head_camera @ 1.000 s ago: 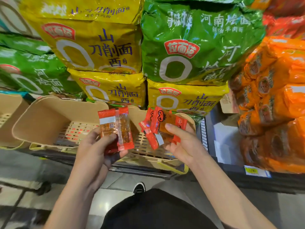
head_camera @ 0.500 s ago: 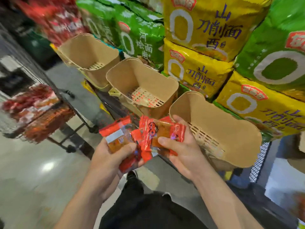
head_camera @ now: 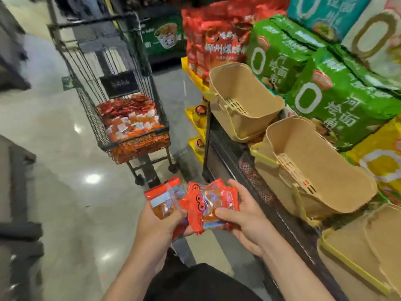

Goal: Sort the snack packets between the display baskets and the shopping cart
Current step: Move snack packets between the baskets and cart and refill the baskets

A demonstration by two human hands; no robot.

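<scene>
At lower centre, the left hand grips a labelled snack packet and the right hand clamps several red packets, apparently bound for the part-filled shopping cart at upper left, which requires carrying them over its rim.

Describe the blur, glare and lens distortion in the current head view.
Head view: the left edge and the shopping cart are smeared by motion blur; bright ceiling-light glare spots sit on the polished floor; wide-angle distortion tilts the display baskets and noodle bags; sharpest are the snack packets held by the left hand and right hand.
</scene>
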